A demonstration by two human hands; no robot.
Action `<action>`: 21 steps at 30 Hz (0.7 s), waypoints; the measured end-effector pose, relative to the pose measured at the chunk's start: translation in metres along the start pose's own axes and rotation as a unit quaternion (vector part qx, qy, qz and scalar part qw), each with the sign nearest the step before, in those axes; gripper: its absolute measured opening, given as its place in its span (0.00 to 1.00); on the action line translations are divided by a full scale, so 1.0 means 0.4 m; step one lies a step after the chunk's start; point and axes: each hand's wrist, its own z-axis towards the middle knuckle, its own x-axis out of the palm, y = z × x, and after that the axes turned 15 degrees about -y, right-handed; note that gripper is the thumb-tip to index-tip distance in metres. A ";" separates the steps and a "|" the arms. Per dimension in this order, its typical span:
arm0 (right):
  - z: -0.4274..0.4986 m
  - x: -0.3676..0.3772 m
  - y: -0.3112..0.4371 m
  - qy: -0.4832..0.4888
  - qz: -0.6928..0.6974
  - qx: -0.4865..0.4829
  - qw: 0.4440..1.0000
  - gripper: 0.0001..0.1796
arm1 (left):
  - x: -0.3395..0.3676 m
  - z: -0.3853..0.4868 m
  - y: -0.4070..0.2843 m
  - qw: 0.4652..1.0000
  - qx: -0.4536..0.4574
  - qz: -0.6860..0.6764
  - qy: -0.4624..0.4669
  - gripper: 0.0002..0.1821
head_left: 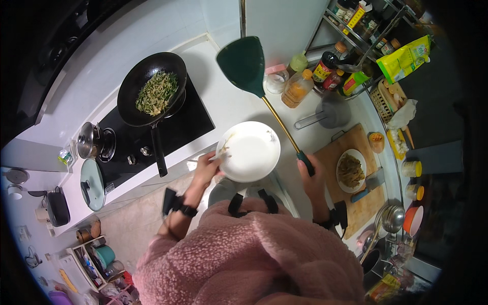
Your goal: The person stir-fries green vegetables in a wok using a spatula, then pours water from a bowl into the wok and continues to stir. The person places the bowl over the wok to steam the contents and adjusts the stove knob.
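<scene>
My left hand (207, 170) grips the left rim of a white plate (251, 152), which has a few food scraps near that side. In my right hand (312, 181) is the handle of a spatula (282, 124) with a dark green blade and a gold-coloured shaft. Its blade points away from me, above the counter and apart from the plate. To the left, a black wok (129, 103) stands on the gas hob (190, 118), its handle towards me. Chopped green and pale food (157, 93) lies inside the wok.
Left of the wok are a lidded steel pot (88, 140) and a glass lid (93, 183). On the right, a cutting board (368, 217) bears a plate of food (350, 170) and a cleaver (375, 180). Seasoning bottles (297, 89) stand by the back wall, near a grey strainer-like vessel (333, 112).
</scene>
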 end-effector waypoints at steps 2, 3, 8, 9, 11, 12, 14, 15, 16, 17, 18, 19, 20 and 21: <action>-0.019 -0.037 -0.024 -0.002 -0.010 0.009 1.000 0.11 | 0.073 0.077 0.061 0.999 0.028 -0.022 -0.015 0.17; -0.029 -0.049 -0.035 -0.010 -0.016 0.010 1.000 0.11 | 0.102 0.121 0.085 0.999 0.036 -0.033 -0.024 0.17; -0.067 -0.086 -0.058 -0.027 -0.022 0.041 0.999 0.12 | 0.193 0.287 0.157 0.983 0.052 -0.084 -0.154 0.21; -0.069 -0.090 -0.057 -0.026 -0.028 0.043 0.998 0.12 | 0.204 0.306 0.160 0.980 0.024 -0.103 -0.170 0.22; -0.068 -0.092 -0.053 -0.020 -0.033 0.048 0.998 0.13 | 0.222 0.330 0.157 0.971 0.021 -0.137 -0.193 0.22; -0.065 -0.092 -0.049 -0.015 -0.033 0.052 0.998 0.13 | 0.228 0.338 0.153 0.966 0.008 -0.172 -0.191 0.22; -0.058 -0.085 -0.042 -0.008 -0.038 0.056 0.998 0.13 | 0.237 0.349 0.142 0.965 0.000 -0.177 -0.194 0.23; -0.053 -0.080 -0.038 -0.006 -0.042 0.056 0.998 0.13 | 0.240 0.353 0.137 0.964 -0.004 -0.183 -0.195 0.23; -0.049 -0.073 -0.034 -0.003 -0.047 0.056 0.997 0.13 | 0.241 0.359 0.131 0.963 -0.016 -0.188 -0.194 0.24; -0.044 -0.065 -0.031 0.000 -0.048 0.056 0.997 0.13 | 0.244 0.361 0.129 0.961 -0.015 -0.195 -0.197 0.24; -0.039 -0.056 -0.029 0.003 -0.050 0.055 0.997 0.13 | 0.249 0.365 0.127 0.957 -0.020 -0.209 -0.199 0.24; -0.033 -0.048 -0.027 0.005 -0.048 0.058 0.997 0.13 | 0.253 0.369 0.126 0.953 -0.030 -0.226 -0.200 0.24; -0.028 -0.038 -0.026 0.011 -0.052 0.053 0.997 0.12 | 0.255 0.373 0.125 0.954 -0.038 -0.218 -0.204 0.25; -0.023 -0.030 -0.026 0.016 -0.052 0.054 0.997 0.12 | 0.257 0.377 0.127 0.954 -0.026 -0.212 -0.208 0.24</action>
